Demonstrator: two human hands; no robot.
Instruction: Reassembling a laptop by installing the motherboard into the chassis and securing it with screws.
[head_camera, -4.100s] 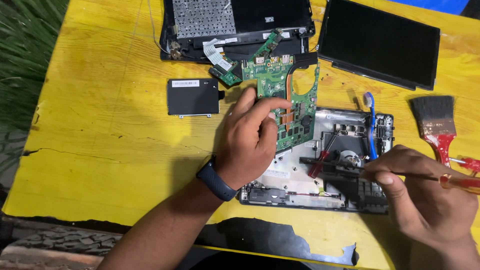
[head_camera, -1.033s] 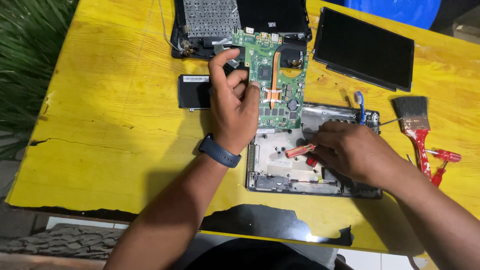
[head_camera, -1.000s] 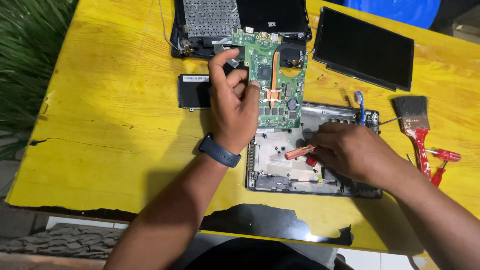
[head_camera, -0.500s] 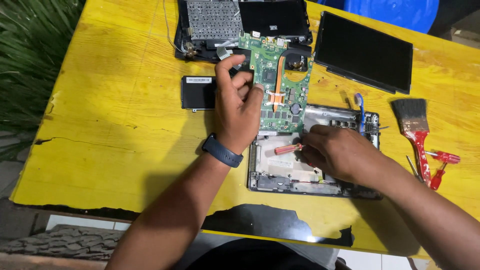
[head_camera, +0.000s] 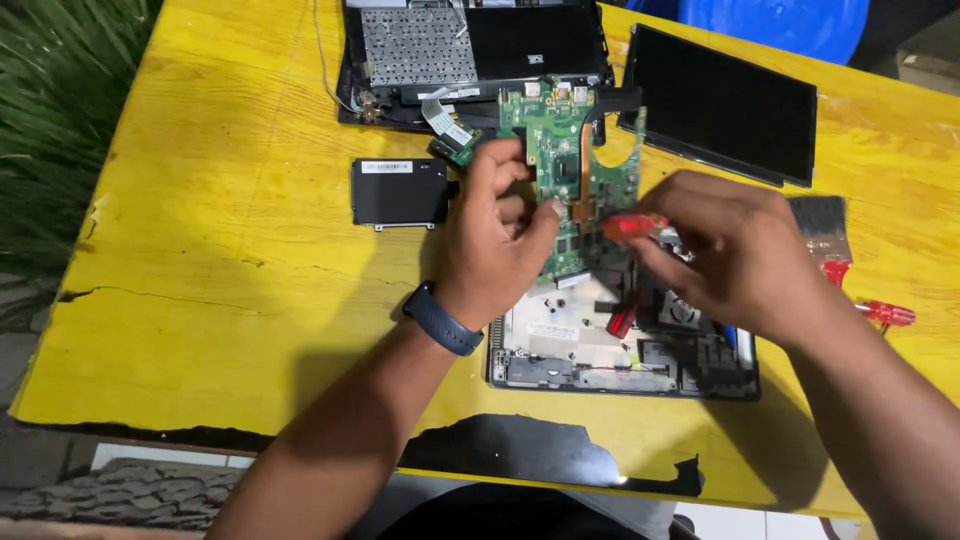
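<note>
Now the left hand (head_camera: 497, 240) pinches the green laptop motherboard (head_camera: 570, 170), holding it tilted above the opened laptop base (head_camera: 620, 350) on the yellow surface (head_camera: 200, 250). Just right, the right hand (head_camera: 735, 250) grips a red-handled screwdriver (head_camera: 632, 226) against the board's edge.

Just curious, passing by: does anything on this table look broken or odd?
Yes. The yellow table is worn: its near edge has a big chipped patch showing black, and a crack runs in from the left side.
</note>
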